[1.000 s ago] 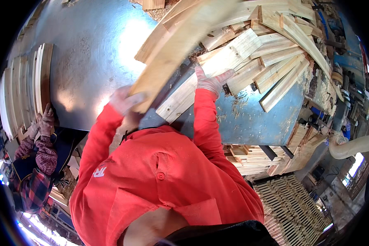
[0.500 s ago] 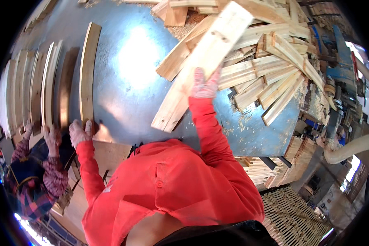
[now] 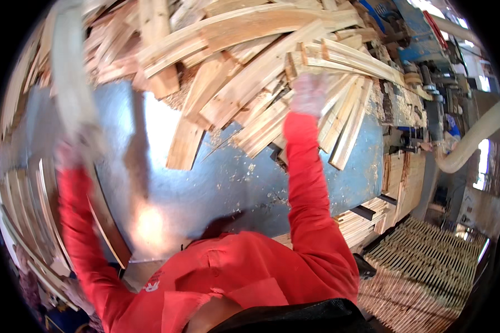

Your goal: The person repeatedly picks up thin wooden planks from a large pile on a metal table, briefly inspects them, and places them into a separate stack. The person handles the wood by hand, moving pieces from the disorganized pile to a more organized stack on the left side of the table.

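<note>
The person in the red top stands at a blue metal table (image 3: 228, 183) dusted with sawdust, both arms stretched out over it. The right hand (image 3: 308, 94), in a pale glove, is pushed into the heap of wooden slats (image 3: 261, 83) that covers the far half of the table. It is smeared by motion, so I cannot tell whether its fingers are clenched on a slat or only resting among them. The left hand (image 3: 75, 152) is up at the left edge of the table, and it appears to grasp the lower end of a long pale board (image 3: 72, 77) that stands nearly upright and shows only as a blur. Just beside that arm, on the left, a stack of sorted boards (image 3: 28, 216) stands on edge in a tight row.

The heap looks loosely thrown together, slats crossing at every angle, some overhanging the table's near right corner. Pulling one from underneath could set its neighbours sliding, and a few could drop off the edge toward the slat bundles (image 3: 366, 216) piled lower down on the right. The swinging board is the other worry: held by one end only, it could twist out of the glove or knock the standing row over. Rough sawn edges may also snag the gloves.
</note>
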Demonstrator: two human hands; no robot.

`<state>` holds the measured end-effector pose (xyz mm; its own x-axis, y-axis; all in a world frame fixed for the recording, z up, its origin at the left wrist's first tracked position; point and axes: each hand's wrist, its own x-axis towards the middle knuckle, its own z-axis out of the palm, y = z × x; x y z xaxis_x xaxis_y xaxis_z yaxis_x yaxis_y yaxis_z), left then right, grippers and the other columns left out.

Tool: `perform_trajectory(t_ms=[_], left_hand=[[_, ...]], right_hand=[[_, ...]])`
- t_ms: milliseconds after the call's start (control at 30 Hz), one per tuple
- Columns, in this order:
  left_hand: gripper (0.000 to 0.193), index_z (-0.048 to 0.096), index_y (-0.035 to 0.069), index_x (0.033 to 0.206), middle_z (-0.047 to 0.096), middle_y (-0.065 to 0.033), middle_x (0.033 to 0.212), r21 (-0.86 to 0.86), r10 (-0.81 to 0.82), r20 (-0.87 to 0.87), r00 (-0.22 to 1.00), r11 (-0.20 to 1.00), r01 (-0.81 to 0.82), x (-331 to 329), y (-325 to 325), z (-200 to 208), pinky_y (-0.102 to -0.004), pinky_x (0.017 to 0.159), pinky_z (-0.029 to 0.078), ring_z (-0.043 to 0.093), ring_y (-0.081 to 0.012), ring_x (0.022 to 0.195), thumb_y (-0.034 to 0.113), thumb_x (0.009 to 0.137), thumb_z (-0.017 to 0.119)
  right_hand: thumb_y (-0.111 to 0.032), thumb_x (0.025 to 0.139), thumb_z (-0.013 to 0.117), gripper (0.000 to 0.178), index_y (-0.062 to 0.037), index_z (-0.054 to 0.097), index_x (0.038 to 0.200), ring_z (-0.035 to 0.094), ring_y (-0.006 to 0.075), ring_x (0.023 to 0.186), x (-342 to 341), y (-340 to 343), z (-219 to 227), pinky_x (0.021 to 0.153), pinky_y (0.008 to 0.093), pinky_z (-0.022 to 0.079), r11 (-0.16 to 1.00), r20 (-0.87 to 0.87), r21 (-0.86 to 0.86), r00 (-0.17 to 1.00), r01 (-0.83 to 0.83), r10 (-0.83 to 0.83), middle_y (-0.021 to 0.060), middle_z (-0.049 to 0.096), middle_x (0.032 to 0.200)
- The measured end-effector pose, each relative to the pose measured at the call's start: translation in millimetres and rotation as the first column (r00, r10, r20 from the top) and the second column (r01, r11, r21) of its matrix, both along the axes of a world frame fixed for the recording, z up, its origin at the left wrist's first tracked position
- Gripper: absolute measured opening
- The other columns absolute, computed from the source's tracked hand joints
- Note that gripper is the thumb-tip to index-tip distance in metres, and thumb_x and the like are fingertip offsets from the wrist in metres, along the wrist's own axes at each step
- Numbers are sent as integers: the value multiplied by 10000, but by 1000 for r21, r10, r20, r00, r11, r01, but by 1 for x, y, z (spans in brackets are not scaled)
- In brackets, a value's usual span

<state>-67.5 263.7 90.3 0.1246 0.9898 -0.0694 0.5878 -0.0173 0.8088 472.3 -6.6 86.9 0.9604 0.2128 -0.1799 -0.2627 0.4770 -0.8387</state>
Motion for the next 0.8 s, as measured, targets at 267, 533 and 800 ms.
perform_trajectory(t_ms=[267,533,800], left_hand=[[510,567,43,1225,623,-67,1110,402,94,146,985,904,-146,195,188,115,-294,854,491,577,-153,1004,323,835,737],[818,329,59,1437,467,-198,1365,306,-776,-423,468,364,880,503,-107,83,-383,995,446,499,-309,1240,441,808,686],[1137,187,38,1475,309,-272,1453,-464,-896,-218,386,443,767,372,-244,15,-433,1078,358,353,-414,1337,376,599,827]], right_hand=[[-313,741,778,1000,73,182,1446,596,325,1076,186,16,-19,947,412,477,685,-138,-726,962,64,-236,249,524,1271],[-237,738,806,909,129,272,1377,587,311,1062,99,46,-26,924,373,485,882,56,-460,994,105,-89,231,538,1264],[-219,666,857,1172,-19,68,1509,344,326,1352,-74,-63,-19,1128,416,279,385,115,-923,960,9,254,261,280,1489]])
